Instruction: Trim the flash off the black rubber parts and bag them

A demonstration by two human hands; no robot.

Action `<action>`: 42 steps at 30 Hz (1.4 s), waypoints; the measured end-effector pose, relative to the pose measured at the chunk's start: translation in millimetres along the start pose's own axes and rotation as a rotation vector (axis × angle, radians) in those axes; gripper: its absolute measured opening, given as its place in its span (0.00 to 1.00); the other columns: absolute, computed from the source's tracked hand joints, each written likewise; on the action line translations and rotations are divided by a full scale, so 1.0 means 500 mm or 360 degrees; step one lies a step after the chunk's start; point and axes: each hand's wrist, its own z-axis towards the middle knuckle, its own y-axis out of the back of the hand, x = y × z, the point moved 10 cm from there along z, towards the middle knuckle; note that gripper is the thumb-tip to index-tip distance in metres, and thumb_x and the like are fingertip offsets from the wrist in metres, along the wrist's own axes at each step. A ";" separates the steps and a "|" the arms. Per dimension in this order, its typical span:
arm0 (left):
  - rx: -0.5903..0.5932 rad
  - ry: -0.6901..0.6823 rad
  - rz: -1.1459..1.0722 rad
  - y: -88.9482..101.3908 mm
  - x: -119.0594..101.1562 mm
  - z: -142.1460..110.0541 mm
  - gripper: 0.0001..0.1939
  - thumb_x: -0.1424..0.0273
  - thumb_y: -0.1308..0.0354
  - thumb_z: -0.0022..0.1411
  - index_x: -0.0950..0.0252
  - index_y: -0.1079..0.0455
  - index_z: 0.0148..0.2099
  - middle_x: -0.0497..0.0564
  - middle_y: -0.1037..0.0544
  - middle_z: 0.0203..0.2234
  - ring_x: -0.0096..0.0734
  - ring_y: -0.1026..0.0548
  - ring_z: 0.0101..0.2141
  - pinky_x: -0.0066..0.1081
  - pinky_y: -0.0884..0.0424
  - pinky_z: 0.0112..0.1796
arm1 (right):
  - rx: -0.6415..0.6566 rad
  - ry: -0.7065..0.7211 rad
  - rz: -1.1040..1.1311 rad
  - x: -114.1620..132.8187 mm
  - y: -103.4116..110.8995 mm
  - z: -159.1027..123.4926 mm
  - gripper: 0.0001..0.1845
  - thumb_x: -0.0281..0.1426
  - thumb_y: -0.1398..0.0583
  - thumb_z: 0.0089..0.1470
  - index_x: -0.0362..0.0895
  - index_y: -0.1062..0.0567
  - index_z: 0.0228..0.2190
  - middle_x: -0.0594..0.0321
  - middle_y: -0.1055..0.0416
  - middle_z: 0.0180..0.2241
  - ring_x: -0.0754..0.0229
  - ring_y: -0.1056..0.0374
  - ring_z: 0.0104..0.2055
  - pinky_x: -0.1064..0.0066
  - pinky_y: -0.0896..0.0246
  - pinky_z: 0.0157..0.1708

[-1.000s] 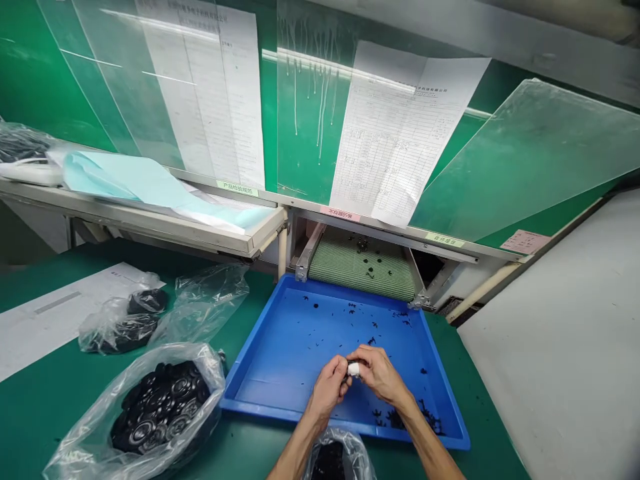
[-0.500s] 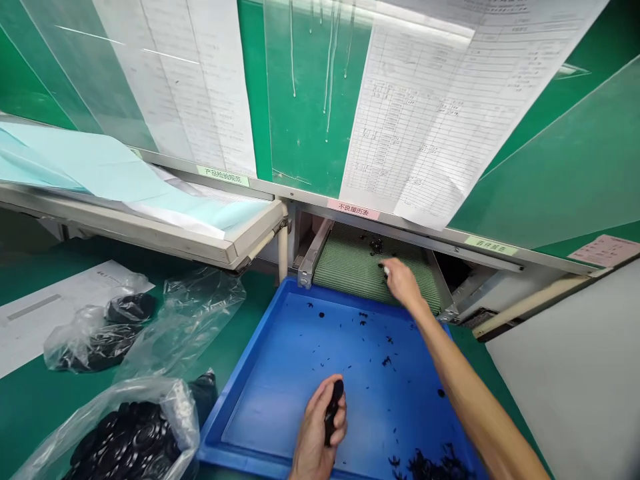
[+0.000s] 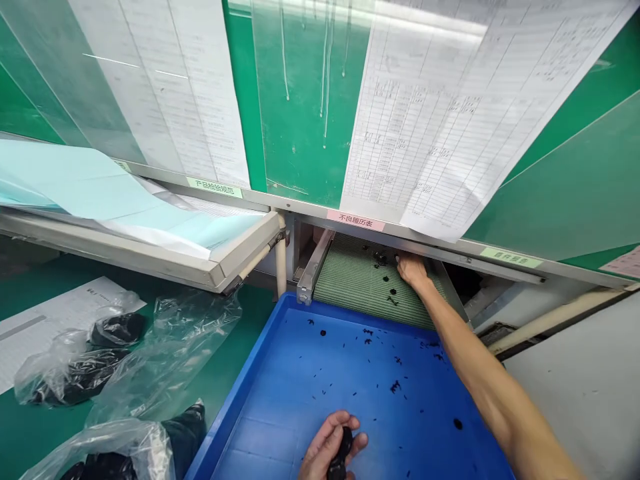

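Note:
My left hand (image 3: 325,443) is closed around a small stack of black round parts (image 3: 342,445), above the near part of a blue tray (image 3: 270,427). Farther off, my right hand (image 3: 412,271) reaches onto a green ribbed conveyor belt (image 3: 345,287). Its fingers are curled together at the belt surface; whatever is between the fingertips is too small to make out. Left of those fingertips lies a cluster of small black pieces (image 3: 381,257). A few more black pieces (image 3: 393,300) are scattered nearer on the belt.
Black scraps and a black disc (image 3: 458,424) lie in the tray. At left are an open clear bag (image 3: 150,440) of black parts, a tied bag (image 3: 75,373) and a paper sheet (image 3: 95,300). A shelf with papers (image 3: 215,270) and a metal rail (image 3: 430,241) overhang the work area.
My right hand has moved farther up the belt, near the rail. The left hand still holds its stack, lower in view now. The camera view has shifted slightly.

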 end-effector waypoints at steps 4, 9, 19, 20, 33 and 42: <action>0.0090 -0.0093 0.0032 -0.027 -0.018 -0.016 0.22 0.62 0.29 0.41 0.66 0.28 0.39 0.50 0.29 0.29 0.23 0.30 0.26 0.17 0.52 0.12 | -0.0145 0.0030 0.0047 0.001 0.078 -0.155 0.22 0.22 0.53 0.53 0.40 0.28 0.47 0.48 0.31 0.41 0.51 0.36 0.43 0.64 0.41 0.40; 0.0192 -0.0300 0.0399 -0.069 -0.032 -0.037 0.24 0.53 0.38 0.50 0.66 0.31 0.42 0.49 0.31 0.26 0.22 0.36 0.23 0.18 0.51 0.13 | -0.0019 -0.0040 0.0697 0.070 0.068 -0.402 0.15 0.30 0.51 0.55 0.43 0.28 0.40 0.61 0.29 0.29 0.61 0.33 0.27 0.71 0.38 0.27; 0.0276 -0.0493 0.1076 -0.083 -0.010 -0.039 0.25 0.45 0.52 0.56 0.65 0.36 0.32 0.43 0.36 0.15 0.18 0.45 0.14 0.20 0.52 0.14 | 0.0504 0.0137 0.1365 0.254 -0.006 -0.658 0.09 0.27 0.47 0.52 0.45 0.27 0.32 0.67 0.33 0.26 0.64 0.37 0.28 0.73 0.42 0.31; 0.0275 -0.0490 0.1071 -0.083 -0.010 -0.041 0.25 0.46 0.52 0.57 0.66 0.36 0.33 0.43 0.36 0.15 0.18 0.45 0.14 0.21 0.51 0.15 | 0.0493 0.0175 0.1330 0.254 0.002 -0.655 0.10 0.29 0.48 0.54 0.45 0.26 0.32 0.66 0.32 0.26 0.63 0.37 0.29 0.72 0.42 0.32; 0.0048 -0.0487 0.0617 -0.051 -0.044 -0.036 0.20 0.52 0.46 0.57 0.66 0.34 0.33 0.43 0.36 0.18 0.18 0.44 0.17 0.20 0.49 0.17 | 0.0727 0.0486 0.1221 0.314 -0.039 -0.600 0.14 0.30 0.51 0.60 0.46 0.27 0.40 0.63 0.30 0.31 0.63 0.35 0.32 0.71 0.42 0.34; -0.0028 -0.0418 0.0661 -0.052 -0.038 -0.048 0.21 0.51 0.43 0.54 0.66 0.31 0.35 0.45 0.34 0.18 0.18 0.44 0.17 0.20 0.50 0.17 | 0.0811 0.0552 0.1035 0.283 -0.064 -0.563 0.14 0.25 0.53 0.59 0.45 0.29 0.35 0.67 0.29 0.27 0.65 0.35 0.30 0.72 0.40 0.35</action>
